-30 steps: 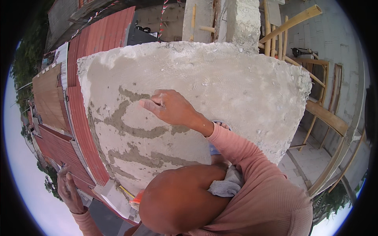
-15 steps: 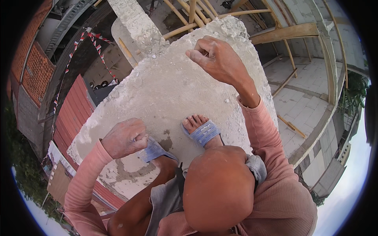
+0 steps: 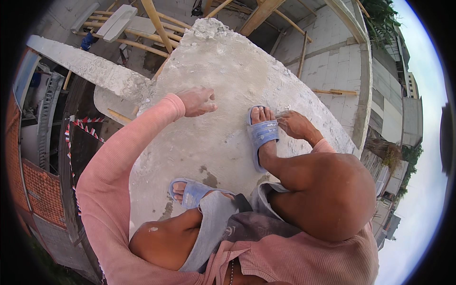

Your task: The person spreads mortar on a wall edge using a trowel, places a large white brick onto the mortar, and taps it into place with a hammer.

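Observation:
Beneath me is a rough pale concrete slab [image 3: 199, 147], chipped and crumbling along its edges. My left hand [image 3: 197, 102] hovers over or rests on its far left part, fingers loosely bent and thumb apart, with nothing held. Beside my right foot, my right hand [image 3: 297, 126] reaches down with fingers stretched toward the concrete; its fingertips are close to a blue sandal [image 3: 264, 133]. Whether either hand touches the slab I cannot tell. The other blue sandal [image 3: 194, 192] is on my left foot, nearer to me.
A narrow concrete beam [image 3: 95, 64] runs off the slab's far left. Bamboo poles [image 3: 156, 26] cross beyond the far edge. Light block walls [image 3: 327, 66] stand lower on the right. Red-and-white tape [image 3: 70, 142] hangs left, near a tiled roof [image 3: 43, 192]. The slab's edges drop away.
My view has turned, and my body has shifted. My left hand has reached forward and its fingers have loosened. My right hand has come down from the far edge to beside my right foot, its fist opened.

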`<state>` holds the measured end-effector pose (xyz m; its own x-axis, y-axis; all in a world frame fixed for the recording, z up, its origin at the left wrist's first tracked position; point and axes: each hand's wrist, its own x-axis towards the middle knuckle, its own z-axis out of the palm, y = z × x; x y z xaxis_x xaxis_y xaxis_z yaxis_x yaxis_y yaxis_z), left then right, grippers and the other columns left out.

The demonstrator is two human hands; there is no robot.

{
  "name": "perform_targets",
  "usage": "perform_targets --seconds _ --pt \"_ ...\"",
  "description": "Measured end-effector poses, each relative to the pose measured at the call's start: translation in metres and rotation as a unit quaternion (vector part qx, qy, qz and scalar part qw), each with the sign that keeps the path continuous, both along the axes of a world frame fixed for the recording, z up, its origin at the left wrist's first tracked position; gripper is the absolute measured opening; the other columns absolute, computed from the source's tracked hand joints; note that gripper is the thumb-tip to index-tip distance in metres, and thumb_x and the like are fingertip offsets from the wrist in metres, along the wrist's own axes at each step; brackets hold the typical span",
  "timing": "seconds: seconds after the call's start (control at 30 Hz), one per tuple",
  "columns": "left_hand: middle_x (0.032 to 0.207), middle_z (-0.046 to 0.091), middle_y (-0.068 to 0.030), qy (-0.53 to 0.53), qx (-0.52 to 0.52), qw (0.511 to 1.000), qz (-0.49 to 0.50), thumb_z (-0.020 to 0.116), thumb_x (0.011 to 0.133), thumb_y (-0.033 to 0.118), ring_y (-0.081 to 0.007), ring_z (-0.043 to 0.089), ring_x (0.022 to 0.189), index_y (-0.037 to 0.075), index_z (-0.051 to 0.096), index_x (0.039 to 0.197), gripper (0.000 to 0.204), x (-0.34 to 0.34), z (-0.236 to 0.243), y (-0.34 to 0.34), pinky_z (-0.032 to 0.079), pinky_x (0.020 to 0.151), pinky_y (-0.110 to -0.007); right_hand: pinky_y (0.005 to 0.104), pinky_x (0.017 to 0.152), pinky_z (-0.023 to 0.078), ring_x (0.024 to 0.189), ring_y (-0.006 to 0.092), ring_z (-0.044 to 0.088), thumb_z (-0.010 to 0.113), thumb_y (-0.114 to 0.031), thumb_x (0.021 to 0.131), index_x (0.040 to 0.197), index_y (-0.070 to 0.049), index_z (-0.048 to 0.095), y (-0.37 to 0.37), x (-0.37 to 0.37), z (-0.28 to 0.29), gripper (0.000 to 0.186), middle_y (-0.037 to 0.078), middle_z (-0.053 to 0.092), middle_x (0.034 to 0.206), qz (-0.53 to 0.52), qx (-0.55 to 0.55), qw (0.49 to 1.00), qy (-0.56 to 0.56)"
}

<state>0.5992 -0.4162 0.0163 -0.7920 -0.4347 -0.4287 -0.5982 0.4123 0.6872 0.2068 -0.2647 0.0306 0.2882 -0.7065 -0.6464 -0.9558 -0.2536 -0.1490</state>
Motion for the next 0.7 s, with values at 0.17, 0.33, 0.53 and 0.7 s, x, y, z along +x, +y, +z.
perform_targets --seconds 0.17,0.33,0.53,0.7 --pt "0.127 0.064 -0.0228 -0.040 0.021 0.995 -0.086 0.055 0.104 0.047 -0.0401 0.059 0.124 0.002 0.056 0.134 0.054 -0.003 0.017 -0.009 0.046 0.107 -0.047 0.0517 0.087 0.053 0.097 0.0417 0.068 0.064 -0.024 0.095 0.102 -0.004 0.077 -0.024 -0.064 0.061 0.025 0.020 0.074 0.103 -0.035 0.047 0.998 0.026" --pt "0.137 0.058 -0.0226 -0.042 0.012 0.999 -0.012 0.053 0.105 0.048 -0.0414 0.055 0.129 0.003 0.054 0.138 0.055 0.022 0.045 -0.017 0.044 0.111 -0.047 0.0476 0.098 0.050 0.117 0.0404 0.062 0.056 -0.032 0.103 0.124 -0.004 0.068 -0.108 -0.086 0.032 0.037 0.022 0.067 0.124 -0.132 -0.195 0.971 -0.029" --pt "0.149 0.043 -0.0284 -0.163 -0.052 0.975 0.144 0.055 0.105 0.046 -0.0448 0.044 0.140 0.004 0.038 0.152 0.065 0.020 0.079 -0.056 0.038 0.117 -0.048 0.0507 0.124 0.029 0.153 0.0404 0.028 0.056 -0.042 0.104 0.154 -0.014 0.049 -0.135 -0.046 -0.072 0.058 0.021 0.032 0.165 -0.075 -0.230 0.962 -0.128" --pt "0.156 0.035 -0.0305 -0.084 -0.235 0.922 0.297 0.055 0.106 0.047 -0.0463 0.033 0.147 0.001 0.032 0.155 0.071 -0.057 0.009 -0.146 0.031 0.121 -0.050 0.0530 0.114 0.039 0.144 0.0381 0.041 0.069 -0.032 0.096 0.131 -0.009 0.066 -0.076 -0.062 -0.047 0.042 0.015 0.052 0.151 -0.090 -0.161 0.940 -0.287"
